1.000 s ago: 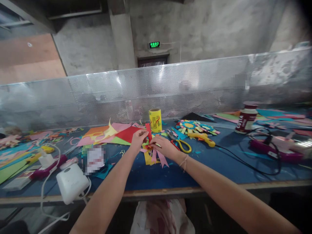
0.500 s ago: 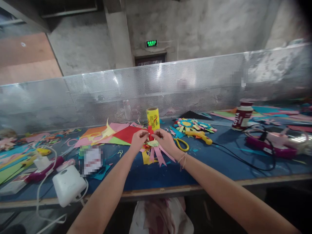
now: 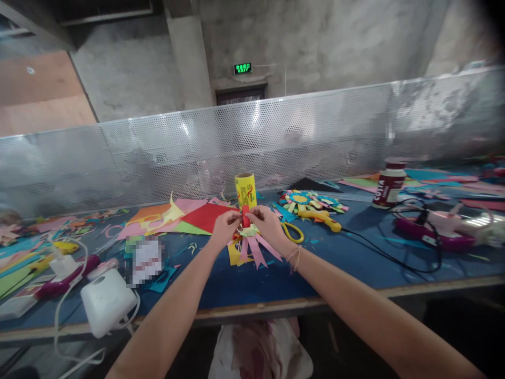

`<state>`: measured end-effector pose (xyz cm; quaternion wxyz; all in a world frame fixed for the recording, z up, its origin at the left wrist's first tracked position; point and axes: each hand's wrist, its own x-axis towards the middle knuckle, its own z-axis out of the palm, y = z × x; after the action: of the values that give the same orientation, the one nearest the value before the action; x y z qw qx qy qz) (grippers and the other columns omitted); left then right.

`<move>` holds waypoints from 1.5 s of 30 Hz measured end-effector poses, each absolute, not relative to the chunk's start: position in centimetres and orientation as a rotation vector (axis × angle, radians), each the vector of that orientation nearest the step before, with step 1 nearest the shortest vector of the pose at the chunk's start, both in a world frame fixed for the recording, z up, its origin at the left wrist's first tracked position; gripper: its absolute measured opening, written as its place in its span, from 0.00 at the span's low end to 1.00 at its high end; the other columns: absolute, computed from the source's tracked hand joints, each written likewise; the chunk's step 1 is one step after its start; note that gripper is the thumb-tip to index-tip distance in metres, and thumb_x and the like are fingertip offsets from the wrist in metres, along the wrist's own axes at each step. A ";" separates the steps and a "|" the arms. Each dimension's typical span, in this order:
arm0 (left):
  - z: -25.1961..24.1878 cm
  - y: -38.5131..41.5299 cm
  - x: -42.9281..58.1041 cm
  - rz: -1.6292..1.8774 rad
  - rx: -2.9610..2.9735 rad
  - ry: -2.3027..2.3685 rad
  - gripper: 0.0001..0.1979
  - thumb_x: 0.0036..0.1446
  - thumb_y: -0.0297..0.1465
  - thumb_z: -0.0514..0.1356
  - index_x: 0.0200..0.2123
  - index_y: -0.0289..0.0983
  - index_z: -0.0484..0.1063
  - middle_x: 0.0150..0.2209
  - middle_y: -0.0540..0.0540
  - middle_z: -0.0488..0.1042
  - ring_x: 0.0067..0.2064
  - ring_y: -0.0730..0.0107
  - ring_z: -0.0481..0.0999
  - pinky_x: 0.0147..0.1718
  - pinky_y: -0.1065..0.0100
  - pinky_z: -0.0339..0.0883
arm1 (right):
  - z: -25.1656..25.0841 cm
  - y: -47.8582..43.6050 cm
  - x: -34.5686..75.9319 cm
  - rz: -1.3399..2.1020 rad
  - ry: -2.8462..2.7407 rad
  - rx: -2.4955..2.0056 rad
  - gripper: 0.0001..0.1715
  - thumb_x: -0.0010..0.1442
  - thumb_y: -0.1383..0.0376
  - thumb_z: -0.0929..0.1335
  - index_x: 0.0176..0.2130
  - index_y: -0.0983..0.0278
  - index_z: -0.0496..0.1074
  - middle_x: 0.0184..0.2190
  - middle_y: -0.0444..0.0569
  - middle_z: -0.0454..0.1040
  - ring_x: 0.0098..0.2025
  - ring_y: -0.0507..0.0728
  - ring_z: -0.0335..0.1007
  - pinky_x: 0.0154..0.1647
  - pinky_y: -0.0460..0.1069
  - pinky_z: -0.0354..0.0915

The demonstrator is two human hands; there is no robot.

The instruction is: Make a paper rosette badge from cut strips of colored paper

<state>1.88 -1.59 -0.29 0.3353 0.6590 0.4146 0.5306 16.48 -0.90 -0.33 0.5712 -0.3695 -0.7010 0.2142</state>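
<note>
Between my two hands is a small red paper strip (image 3: 245, 217), pinched from both sides. My left hand (image 3: 228, 226) has its fingertips closed at the strip's left edge, and my right hand (image 3: 267, 225) closes on the right edge. Just below lies a paper rosette with pink tails (image 3: 254, 251), its pale top partly covered by my fingers. A yellow paper piece (image 3: 235, 255) sticks out at its left. Right behind the strip stands a yellow printed tube (image 3: 246, 190). The yellow handle of a pair of scissors (image 3: 292, 232) shows beside my right wrist.
A yellow glue gun (image 3: 321, 218) with a black cord lies to the right, before colourful paper rosettes (image 3: 303, 199). Farther right are a dark red bottle (image 3: 390, 185) and a purple power strip (image 3: 434, 236). A white device (image 3: 107, 302) sits front left. A perforated metal screen (image 3: 165, 158) bounds the back.
The red strip now stands more upright between my fingertips. Both hands remain almost in place, while the whole view has shifted slightly.
</note>
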 end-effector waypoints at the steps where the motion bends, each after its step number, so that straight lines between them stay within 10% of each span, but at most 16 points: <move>1: -0.3 -1.6 1.9 1.383 1.721 1.080 0.06 0.47 0.29 0.56 0.30 0.34 0.68 0.23 0.49 0.71 0.21 0.76 0.70 0.20 0.74 0.64 | -0.3 -0.9 16.5 0.501 -1.644 -0.873 0.14 0.53 0.55 0.64 0.27 0.64 0.66 0.23 0.46 0.69 0.26 0.53 0.65 0.29 0.48 0.61; 45: -0.5 -1.2 1.6 1.354 1.726 1.050 0.06 0.46 0.29 0.56 0.29 0.34 0.67 0.21 0.52 0.70 0.19 0.77 0.69 0.19 0.75 0.64 | -0.3 -0.3 16.6 0.692 -1.604 -0.830 0.12 0.49 0.57 0.66 0.25 0.64 0.65 0.21 0.44 0.67 0.24 0.51 0.63 0.27 0.47 0.59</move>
<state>1.61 -1.19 -0.53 0.3474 0.6656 0.4048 0.5220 16.56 -0.28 -0.34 0.5678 -0.3533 -0.6826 0.2946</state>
